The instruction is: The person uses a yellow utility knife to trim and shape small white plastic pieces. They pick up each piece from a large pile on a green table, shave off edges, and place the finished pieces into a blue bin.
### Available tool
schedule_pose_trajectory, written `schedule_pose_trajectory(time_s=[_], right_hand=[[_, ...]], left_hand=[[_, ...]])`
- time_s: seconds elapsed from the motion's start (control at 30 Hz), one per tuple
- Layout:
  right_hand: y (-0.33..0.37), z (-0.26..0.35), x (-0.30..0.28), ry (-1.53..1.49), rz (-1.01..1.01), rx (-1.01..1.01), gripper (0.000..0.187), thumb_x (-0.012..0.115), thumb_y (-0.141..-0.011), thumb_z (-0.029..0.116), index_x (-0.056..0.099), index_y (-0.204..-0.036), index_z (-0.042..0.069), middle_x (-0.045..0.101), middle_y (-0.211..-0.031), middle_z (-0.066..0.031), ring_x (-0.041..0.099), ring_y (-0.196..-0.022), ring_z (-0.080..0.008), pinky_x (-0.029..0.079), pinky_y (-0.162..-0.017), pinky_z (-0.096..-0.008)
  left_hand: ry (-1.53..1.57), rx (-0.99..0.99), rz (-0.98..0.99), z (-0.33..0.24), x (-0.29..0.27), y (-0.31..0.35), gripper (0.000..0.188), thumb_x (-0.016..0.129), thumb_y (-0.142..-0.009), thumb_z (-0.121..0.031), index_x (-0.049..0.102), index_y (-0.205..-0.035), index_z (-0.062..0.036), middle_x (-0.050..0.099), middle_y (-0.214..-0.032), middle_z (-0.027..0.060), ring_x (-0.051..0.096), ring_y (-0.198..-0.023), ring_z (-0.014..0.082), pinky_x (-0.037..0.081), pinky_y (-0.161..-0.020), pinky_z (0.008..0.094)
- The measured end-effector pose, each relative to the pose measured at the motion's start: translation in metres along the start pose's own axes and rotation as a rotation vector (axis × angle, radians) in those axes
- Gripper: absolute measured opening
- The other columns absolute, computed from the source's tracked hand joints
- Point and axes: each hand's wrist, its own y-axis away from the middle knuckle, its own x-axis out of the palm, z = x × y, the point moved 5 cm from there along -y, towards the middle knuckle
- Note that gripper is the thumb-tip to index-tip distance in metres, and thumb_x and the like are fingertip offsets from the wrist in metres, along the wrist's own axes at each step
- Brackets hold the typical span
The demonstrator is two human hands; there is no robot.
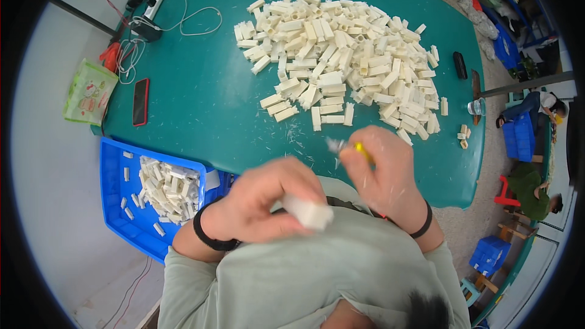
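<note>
Close to my chest, my left hand (268,201) is closed round a white rectangular plastic piece (309,213), one end of which sticks out past the fingers. My right hand (385,167) grips a small tool with a yellow handle (362,151); its tip is smeared by motion, so I cannot tell what kind of tool it is. Beyond both hands lies a big heap of similar white plastic pieces (341,42) on the green table (201,91). Thin white shavings (295,137) are scattered between the heap and my hands.
At the left, a blue tray (113,189) holds more white pieces. A red-edged phone (141,102), a power strip (155,6) with cables and a green bag (88,94) are nearby. To the right are a black case (459,65) and a clear cup (476,107). Other people sit farther right.
</note>
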Motion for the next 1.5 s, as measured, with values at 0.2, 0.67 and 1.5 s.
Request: schedule_pose_trajectory(time_s=[0.2, 0.67, 1.5], right_hand=[[0.006, -0.004, 0.001, -0.280, 0.083, 0.241, 0.022, 0.064, -0.084, 0.020, 0.054, -0.082, 0.000, 0.051, -0.066, -0.0086, 0.046, -0.053, -0.0179, 0.038, -0.050, -0.0267], [0.002, 0.020, 0.011, -0.418, 0.125, 0.061, 0.015, 0.067, -0.077, 0.005, 0.055, -0.086, 0.002, 0.057, -0.075, -0.0082, 0.054, -0.058, -0.0202, 0.043, -0.054, -0.0276], [0.001, 0.021, 0.010, -0.285, 0.076, 0.054, 0.029, 0.076, -0.071, 0.012, 0.055, -0.088, 0.002, 0.058, -0.074, -0.0087, 0.055, -0.058, -0.0181, 0.042, -0.051, -0.0259]], left_hand=[[-0.267, 0.097, -0.175, -0.007, -0.020, -0.007, 0.029, 0.074, -0.074, -0.016, 0.059, -0.096, -0.0048, 0.059, -0.094, 0.0093, 0.051, -0.087, 0.0177, 0.041, -0.073, 0.0286], [0.137, -0.138, -0.288, 0.007, -0.016, -0.005, 0.044, 0.063, -0.078, 0.001, 0.044, -0.117, -0.0043, 0.056, -0.086, 0.0014, 0.052, -0.079, 0.0075, 0.039, -0.065, 0.0211], [0.149, 0.029, -0.353, -0.004, -0.019, -0.002, 0.034, 0.063, -0.076, 0.008, 0.045, -0.102, -0.0043, 0.058, -0.107, 0.0217, 0.059, -0.101, 0.0247, 0.048, -0.083, 0.0350]])
